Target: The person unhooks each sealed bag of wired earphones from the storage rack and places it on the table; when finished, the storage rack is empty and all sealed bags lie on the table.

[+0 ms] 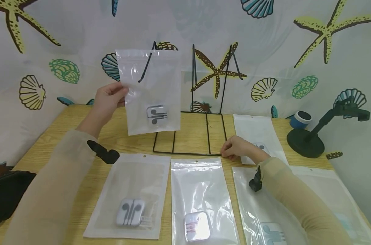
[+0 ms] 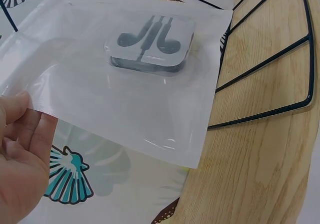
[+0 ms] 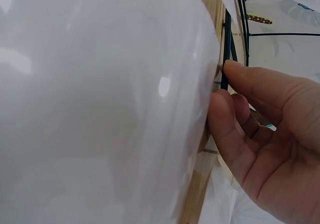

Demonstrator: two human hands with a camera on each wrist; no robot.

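Note:
My left hand (image 1: 107, 100) pinches the left edge of a white zip bag (image 1: 151, 88) with boxed earphones (image 1: 157, 114) showing through its front. The bag is upright at the left hook (image 1: 145, 68) of a black wire rack (image 1: 224, 131), and the hook's end shows in front of it. In the left wrist view, thumb and fingers hold the edge of the bag (image 2: 125, 94). With my right hand (image 1: 238, 148) I grip the front right corner of the rack's base; the right wrist view shows thumb and fingers around the dark wire (image 3: 227, 44).
Nearer on the wooden table lie a left bag (image 1: 139, 183), a middle bag (image 1: 200, 187) and further bags under the right arm. Another bag (image 1: 254, 126) lies right of the rack, near a blue-and-white jar (image 1: 300, 119) and a black stand (image 1: 306, 143). A patterned cloth hangs behind.

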